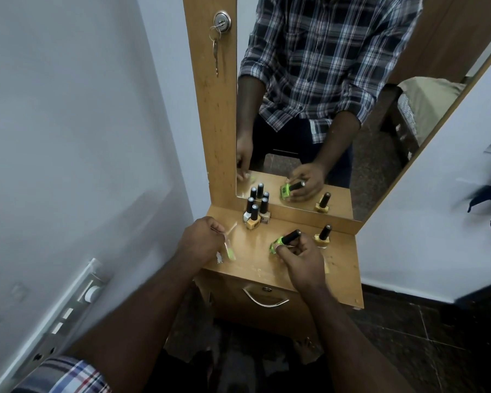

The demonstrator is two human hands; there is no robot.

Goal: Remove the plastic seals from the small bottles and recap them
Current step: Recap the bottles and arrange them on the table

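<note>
Step in hand: seal disposal. The left hand [201,239] pinches a clear plastic seal strip [229,236] above the wooden counter [340,268]. The right hand [301,256] grips a tilted green square bottle with black cap [284,241], at 3 o'clock of the left. Next: drop the strip. Bottle contents not discernible.

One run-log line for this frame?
left hand: pinching clear plastic seal | right hand: gripping tilted green bottle, cap on | three-bottle cluster and yellow bottle: standing, capped
</note>
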